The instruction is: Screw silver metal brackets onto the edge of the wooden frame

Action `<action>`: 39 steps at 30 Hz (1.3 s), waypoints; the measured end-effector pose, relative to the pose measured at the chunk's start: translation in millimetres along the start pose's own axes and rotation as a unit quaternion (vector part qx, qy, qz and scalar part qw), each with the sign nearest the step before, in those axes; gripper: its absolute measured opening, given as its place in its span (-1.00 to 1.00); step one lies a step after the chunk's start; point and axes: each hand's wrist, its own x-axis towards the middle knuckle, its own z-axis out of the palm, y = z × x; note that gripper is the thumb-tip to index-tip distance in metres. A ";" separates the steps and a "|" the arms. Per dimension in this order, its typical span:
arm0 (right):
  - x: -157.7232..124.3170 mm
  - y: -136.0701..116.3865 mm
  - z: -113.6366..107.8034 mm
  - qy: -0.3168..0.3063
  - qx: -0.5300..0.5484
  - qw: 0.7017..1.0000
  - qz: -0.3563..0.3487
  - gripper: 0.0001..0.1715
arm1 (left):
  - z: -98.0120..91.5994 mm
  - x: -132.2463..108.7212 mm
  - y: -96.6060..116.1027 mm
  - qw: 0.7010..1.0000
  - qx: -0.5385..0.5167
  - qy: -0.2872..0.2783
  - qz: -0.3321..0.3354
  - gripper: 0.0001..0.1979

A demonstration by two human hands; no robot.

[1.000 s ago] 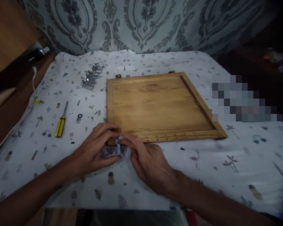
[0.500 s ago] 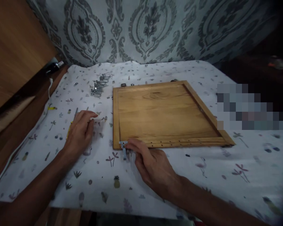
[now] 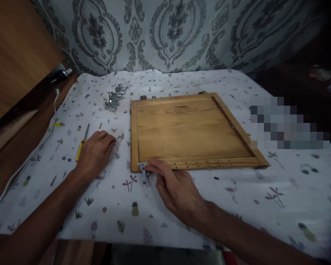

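Observation:
A framed wooden panel, like a cabinet door, lies flat with a row of dark holes along its near rail. On its near left corner sits a metal hinge, its arm jutting past the panel's edge. My right hand grips the hinge's right side with its fingertips. Left of the panel, my left hand rests low over the cloth with fingers curled together; whatever they may hold is hidden. Small screw-like pieces lie just beyond its fingertips. A yellow-handled screwdriver is beside that hand.
Several metal hinges are heaped at the back left. A white cable runs along the left edge of the patterned tablecloth. Wooden furniture stands on the left, and a patterned curtain hangs behind.
My left hand's fingers have drawn together and lowered, and the screwdriver beside it shows more fully. My right hand stays on the hinge; the whole view has shifted slightly.

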 end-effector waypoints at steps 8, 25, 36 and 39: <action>1.5 -0.6 -1.4 -0.001 0.000 1.000 -0.007 -0.50 | -6.8 -1.4 -2.2 0.999 -0.025 -0.008 -0.021 -0.75; -1.6 -0.9 -2.1 -0.028 -0.022 0.999 0.007 -0.47 | -24.3 4.2 -13.1 0.989 -0.112 -0.101 0.016 -0.83; 1.7 -3.8 -3.1 -0.009 -0.036 0.999 -0.008 -0.54 | -33.7 7.7 49.6 0.930 -0.277 -0.185 0.153 -0.86; 3.0 -3.5 -3.8 -0.001 -0.024 1.000 -0.016 -0.58 | -34.5 7.7 54.5 0.919 -0.297 -0.216 0.140 -0.86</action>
